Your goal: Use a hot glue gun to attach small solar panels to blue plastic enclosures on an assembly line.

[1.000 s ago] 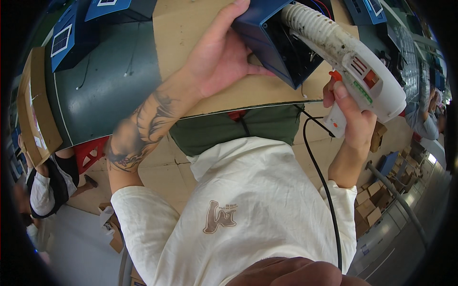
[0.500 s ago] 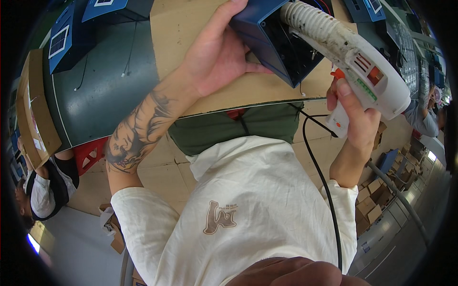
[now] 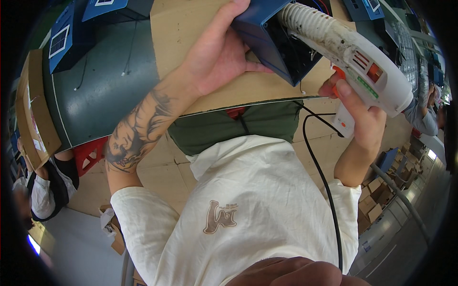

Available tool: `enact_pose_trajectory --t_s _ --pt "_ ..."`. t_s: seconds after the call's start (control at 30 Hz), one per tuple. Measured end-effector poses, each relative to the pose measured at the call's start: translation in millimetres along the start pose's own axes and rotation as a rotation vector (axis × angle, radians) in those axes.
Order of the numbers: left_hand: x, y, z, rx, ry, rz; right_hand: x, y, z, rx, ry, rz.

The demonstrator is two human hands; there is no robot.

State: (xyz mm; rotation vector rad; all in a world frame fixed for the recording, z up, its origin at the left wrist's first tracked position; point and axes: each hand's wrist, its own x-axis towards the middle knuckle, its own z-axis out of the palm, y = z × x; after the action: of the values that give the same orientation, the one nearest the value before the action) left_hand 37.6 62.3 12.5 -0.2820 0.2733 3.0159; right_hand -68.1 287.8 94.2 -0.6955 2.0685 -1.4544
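My left hand (image 3: 215, 59) is wrapped round the side of a dark blue box-shaped housing (image 3: 261, 45), its thumb and fingers on the outer face. The housing is tilted, its open side facing right, with a dark inside. My right hand (image 3: 365, 119) grips the handle of a white hot glue gun (image 3: 350, 50) with an orange trigger (image 3: 338, 76). The gun's ribbed, stained front end reaches to the housing's opening; the tip is hidden inside. A black cable (image 3: 317, 164) hangs from the gun's handle.
Beneath the housing lies a tan board (image 3: 176, 28) on the green worktop (image 3: 109, 52). More blue housings with small solar panels (image 3: 59, 42) stand at the far left. A cardboard box (image 3: 36, 109) sits at the left edge, near another person (image 3: 50, 190). Cartons (image 3: 374, 202) are stacked at right.
My right hand has shifted slightly right and more of the orange trigger shows. The gun's body has tilted a little. The housing and my left hand have hardly moved.
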Motion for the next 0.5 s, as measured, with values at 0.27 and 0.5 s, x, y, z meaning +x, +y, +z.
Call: enact_pose_trajectory --t_s 0.27,0.5 --pt "3 -9 8 0.398 0.141 0.062 19 -40 -26 -0.233 -0.209 0.086" --pt "1 -6 3 0.264 0.103 0.058 1 -6 -42 0.225 -0.181 -0.036"
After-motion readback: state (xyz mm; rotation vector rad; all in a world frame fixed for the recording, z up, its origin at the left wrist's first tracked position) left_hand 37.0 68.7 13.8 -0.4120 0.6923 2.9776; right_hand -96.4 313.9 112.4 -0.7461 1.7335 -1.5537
